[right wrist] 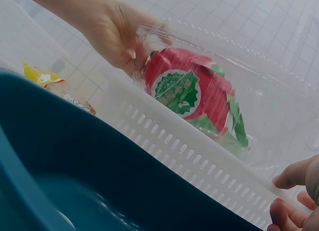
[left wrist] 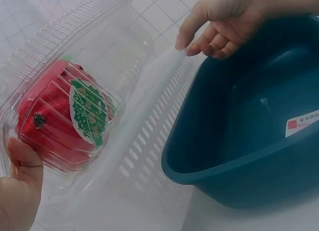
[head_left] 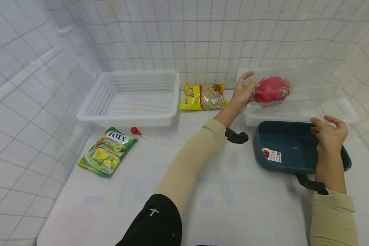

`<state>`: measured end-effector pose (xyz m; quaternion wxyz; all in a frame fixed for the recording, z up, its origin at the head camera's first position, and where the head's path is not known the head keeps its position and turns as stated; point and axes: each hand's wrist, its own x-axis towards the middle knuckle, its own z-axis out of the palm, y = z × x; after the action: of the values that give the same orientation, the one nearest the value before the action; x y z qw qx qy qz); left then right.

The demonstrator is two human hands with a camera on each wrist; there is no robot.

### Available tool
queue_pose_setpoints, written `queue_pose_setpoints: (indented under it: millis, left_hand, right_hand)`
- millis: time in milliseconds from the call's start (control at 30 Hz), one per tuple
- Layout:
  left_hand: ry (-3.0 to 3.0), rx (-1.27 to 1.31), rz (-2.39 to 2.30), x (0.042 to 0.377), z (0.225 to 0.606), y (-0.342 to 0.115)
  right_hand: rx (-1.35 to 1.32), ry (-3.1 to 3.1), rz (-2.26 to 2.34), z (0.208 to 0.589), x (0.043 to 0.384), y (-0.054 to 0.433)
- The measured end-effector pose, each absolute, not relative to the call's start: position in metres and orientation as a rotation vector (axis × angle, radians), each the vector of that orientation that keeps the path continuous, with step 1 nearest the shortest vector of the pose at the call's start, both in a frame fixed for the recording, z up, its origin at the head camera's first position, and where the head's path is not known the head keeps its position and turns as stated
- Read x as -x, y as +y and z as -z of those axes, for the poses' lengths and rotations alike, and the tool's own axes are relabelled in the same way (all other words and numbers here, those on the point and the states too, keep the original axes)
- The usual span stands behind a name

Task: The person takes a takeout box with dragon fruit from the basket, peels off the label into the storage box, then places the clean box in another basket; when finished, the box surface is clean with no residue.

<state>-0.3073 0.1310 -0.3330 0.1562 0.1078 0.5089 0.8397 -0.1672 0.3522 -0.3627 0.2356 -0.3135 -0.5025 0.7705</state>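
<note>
My left hand [head_left: 243, 94] grips the left end of a clear plastic container [head_left: 316, 83], with the thumb over its edge. A pink dragon fruit [head_left: 273, 89] with a green label [left wrist: 88, 111] lies inside, toward the gripped end. The container is tilted over the right white basket [head_left: 345, 111]; whether it touches the basket floor I cannot tell. My right hand [head_left: 330, 136] pinches the front rim of that basket between thumb and fingers. Below this hand, close in front of the basket, stands a dark teal basin [head_left: 295, 141] with a small label inside.
Another white basket [head_left: 135, 121] stands at the back left. Between the baskets lies a yellow snack bag [head_left: 204, 97]. A green FOX'S candy bag [head_left: 108, 152] and a red lollipop [head_left: 135, 130] lie at the left. White gridded sheeting rises behind and at the sides.
</note>
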Motion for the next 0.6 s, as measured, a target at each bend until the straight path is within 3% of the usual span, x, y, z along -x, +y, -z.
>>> queue_pose_setpoints:
  millis: [600]
  left_hand:
    - [2.0,-0.38,-2.156,0.308,0.3393,0.1366]
  right_hand:
    - [0.837,-1.371,-2.126,0.3637,0.1668,0.3511]
